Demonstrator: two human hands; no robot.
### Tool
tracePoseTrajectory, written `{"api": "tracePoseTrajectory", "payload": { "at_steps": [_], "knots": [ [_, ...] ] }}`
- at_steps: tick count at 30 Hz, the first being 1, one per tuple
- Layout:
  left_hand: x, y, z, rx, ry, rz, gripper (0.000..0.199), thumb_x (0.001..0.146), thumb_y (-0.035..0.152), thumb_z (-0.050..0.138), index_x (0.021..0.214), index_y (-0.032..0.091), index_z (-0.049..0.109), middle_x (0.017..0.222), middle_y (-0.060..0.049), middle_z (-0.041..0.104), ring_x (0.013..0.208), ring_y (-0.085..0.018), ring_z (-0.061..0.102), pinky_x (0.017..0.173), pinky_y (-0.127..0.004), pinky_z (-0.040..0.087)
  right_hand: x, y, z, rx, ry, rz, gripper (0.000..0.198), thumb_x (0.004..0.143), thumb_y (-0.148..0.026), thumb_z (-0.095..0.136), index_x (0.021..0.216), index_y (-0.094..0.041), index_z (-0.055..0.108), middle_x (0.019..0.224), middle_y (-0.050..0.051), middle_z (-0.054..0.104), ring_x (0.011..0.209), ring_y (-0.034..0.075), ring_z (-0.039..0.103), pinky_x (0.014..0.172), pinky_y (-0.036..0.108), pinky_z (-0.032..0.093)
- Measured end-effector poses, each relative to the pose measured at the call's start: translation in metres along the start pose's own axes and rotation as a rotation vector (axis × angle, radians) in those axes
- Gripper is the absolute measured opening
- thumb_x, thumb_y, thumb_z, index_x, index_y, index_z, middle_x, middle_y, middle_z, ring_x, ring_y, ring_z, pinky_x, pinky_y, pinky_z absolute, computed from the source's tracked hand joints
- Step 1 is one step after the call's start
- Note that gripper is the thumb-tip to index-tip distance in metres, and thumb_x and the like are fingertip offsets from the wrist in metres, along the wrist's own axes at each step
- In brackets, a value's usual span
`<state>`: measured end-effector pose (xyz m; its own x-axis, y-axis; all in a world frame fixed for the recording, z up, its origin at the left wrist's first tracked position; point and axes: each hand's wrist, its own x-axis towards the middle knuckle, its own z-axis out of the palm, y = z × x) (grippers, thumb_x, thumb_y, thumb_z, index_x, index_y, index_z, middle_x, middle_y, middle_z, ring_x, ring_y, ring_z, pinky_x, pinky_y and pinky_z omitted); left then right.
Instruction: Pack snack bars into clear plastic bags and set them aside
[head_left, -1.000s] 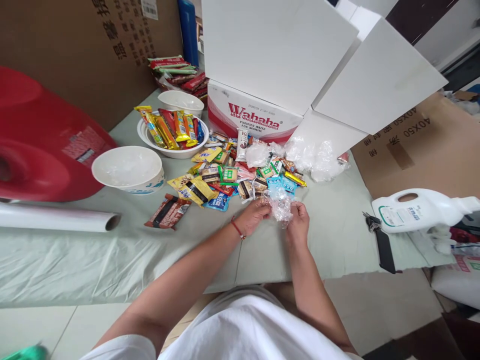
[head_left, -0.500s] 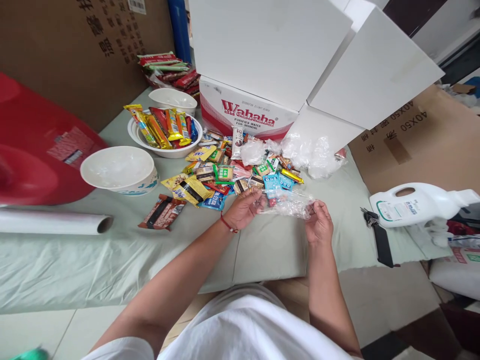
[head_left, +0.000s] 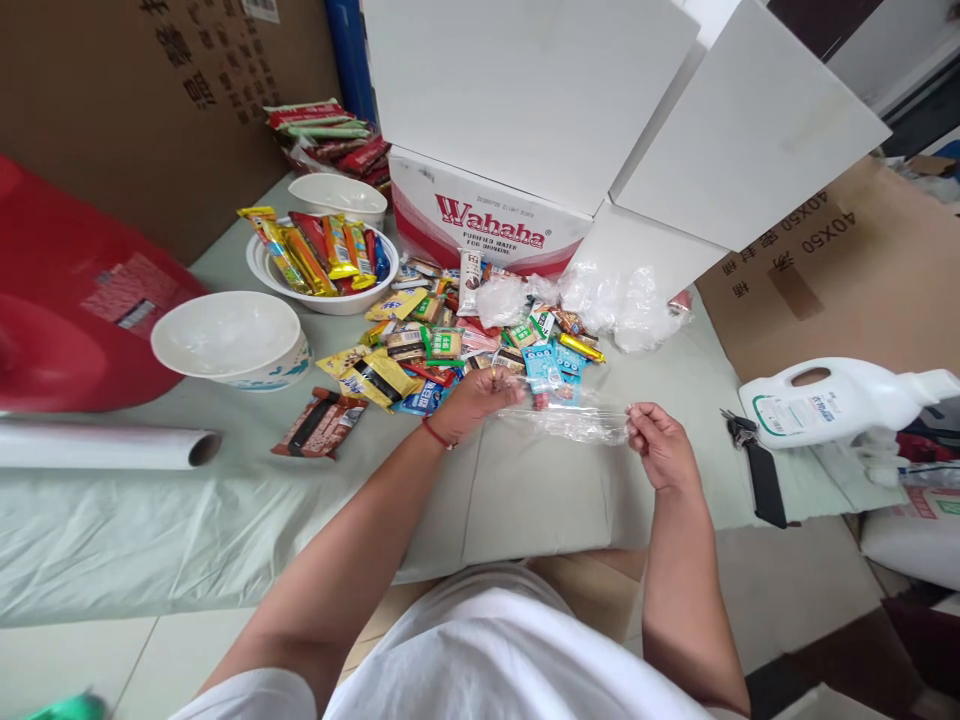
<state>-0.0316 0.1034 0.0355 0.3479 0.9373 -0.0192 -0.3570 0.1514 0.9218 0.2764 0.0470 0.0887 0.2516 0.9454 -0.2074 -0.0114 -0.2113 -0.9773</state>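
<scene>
A thin clear plastic cover (head_left: 570, 422) is stretched between my hands above the front of the snack pile, its edge drawn into taut, gathered lines. My left hand (head_left: 480, 400), with a red cord on the wrist, pinches its left end. At the other end, my right hand (head_left: 660, 442) grips the edge between thumb and fingers. Just beyond the plastic lie blue snack packets (head_left: 551, 370) and a gold-wrapped bar (head_left: 581, 347). Yellow packets (head_left: 379, 380) are left of my left hand. Crumpled clear plastic (head_left: 641, 310) rests behind, against the white box.
A bowl of wrapped bars (head_left: 255, 262) and a white bowl (head_left: 229, 372) stand left, near a red container (head_left: 82, 300) and a film roll (head_left: 105, 443). The Wahaha box (head_left: 487, 215) rises behind. At right are a white bottle (head_left: 847, 405) and a phone (head_left: 765, 485).
My hands have moved apart, the right one to the right and the left one slightly left. The clear plastic is now pulled out wider and tighter between them.
</scene>
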Motion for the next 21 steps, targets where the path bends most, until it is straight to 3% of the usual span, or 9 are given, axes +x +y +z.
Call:
{"api": "tracePoseTrajectory", "payload": {
  "at_steps": [4,7,9,11,13,16,19,20,21],
  "knots": [
    [-0.008,0.0,0.001,0.263,-0.06,0.072,0.041,0.073,0.054,0.084,0.074,0.017,0.065,0.075,0.0,0.063,0.071,-0.014,0.056,0.067,-0.026,0.043,0.001,-0.005,-0.013,0.087,0.09,-0.084,0.032,0.064,-0.042,0.095,0.08,-0.023,0.076,0.083,-0.001,0.065,0.065,0.007,0.05,0.054,0.018,0.043],
    [-0.019,0.011,0.002,0.432,-0.052,0.173,0.035,0.079,0.05,0.079,0.078,0.018,0.066,0.087,-0.004,0.069,0.081,-0.018,0.061,0.076,-0.031,0.048,-0.005,-0.002,-0.011,0.146,0.034,-0.113,0.026,0.07,-0.04,0.092,0.082,-0.023,0.076,0.093,0.0,0.071,0.054,0.004,0.042,0.045,0.018,0.034],
    [-0.03,0.025,0.002,0.517,-0.002,0.304,0.029,0.082,0.044,0.078,0.076,0.019,0.065,0.105,-0.008,0.071,0.097,-0.021,0.065,0.09,-0.037,0.05,-0.011,0.001,-0.006,0.174,-0.002,-0.152,0.022,0.075,-0.04,0.089,0.084,-0.025,0.076,0.1,0.001,0.074,0.05,0.003,0.039,0.041,0.018,0.031],
    [-0.047,0.041,0.003,0.589,0.036,0.431,0.027,0.083,0.037,0.078,0.072,0.02,0.061,0.116,-0.01,0.07,0.112,-0.025,0.064,0.103,-0.044,0.047,-0.018,0.005,-0.001,0.196,-0.022,-0.209,0.021,0.077,-0.04,0.088,0.086,-0.027,0.076,0.106,0.002,0.075,0.054,0.005,0.048,0.046,0.02,0.04],
    [-0.068,0.055,0.003,0.675,0.028,0.502,0.028,0.082,0.032,0.079,0.067,0.022,0.058,0.116,-0.009,0.072,0.121,-0.028,0.062,0.11,-0.049,0.044,-0.025,0.009,0.001,0.188,-0.061,-0.257,0.021,0.076,-0.041,0.09,0.086,-0.027,0.077,0.108,0.003,0.074,0.069,0.01,0.061,0.061,0.025,0.055],
    [-0.103,0.061,0.004,0.824,-0.105,0.471,0.025,0.083,0.025,0.074,0.063,0.024,0.059,0.108,-0.006,0.077,0.13,-0.03,0.061,0.122,-0.055,0.031,-0.033,0.018,-0.003,0.075,-0.157,-0.276,0.022,0.071,-0.038,0.094,0.08,-0.026,0.078,0.107,0.006,0.073,0.094,0.019,0.069,0.084,0.036,0.059],
    [-0.133,0.053,0.003,0.905,-0.332,0.319,0.013,0.082,0.027,0.077,0.072,0.027,0.069,0.104,-0.006,0.079,0.129,-0.032,0.064,0.127,-0.059,0.016,-0.039,0.032,-0.012,-0.062,-0.259,-0.226,0.022,0.069,-0.038,0.095,0.078,-0.025,0.08,0.109,0.008,0.074,0.104,0.022,0.069,0.091,0.038,0.057],
    [-0.141,0.049,0.002,0.904,-0.395,0.266,0.007,0.079,0.03,0.08,0.081,0.028,0.073,0.107,-0.007,0.079,0.126,-0.033,0.066,0.127,-0.06,0.018,-0.041,0.037,-0.015,-0.09,-0.29,-0.206,0.021,0.07,-0.039,0.094,0.079,-0.026,0.08,0.111,0.008,0.074,0.104,0.022,0.069,0.091,0.038,0.057],
    [-0.148,0.046,0.0,0.894,-0.441,0.227,0.016,0.078,0.033,0.081,0.093,0.029,0.075,0.111,-0.009,0.078,0.122,-0.034,0.068,0.126,-0.06,0.023,-0.043,0.041,-0.017,-0.106,-0.316,-0.194,0.02,0.071,-0.04,0.093,0.08,-0.026,0.081,0.113,0.007,0.074,0.103,0.022,0.069,0.092,0.039,0.056]
  ]
}}
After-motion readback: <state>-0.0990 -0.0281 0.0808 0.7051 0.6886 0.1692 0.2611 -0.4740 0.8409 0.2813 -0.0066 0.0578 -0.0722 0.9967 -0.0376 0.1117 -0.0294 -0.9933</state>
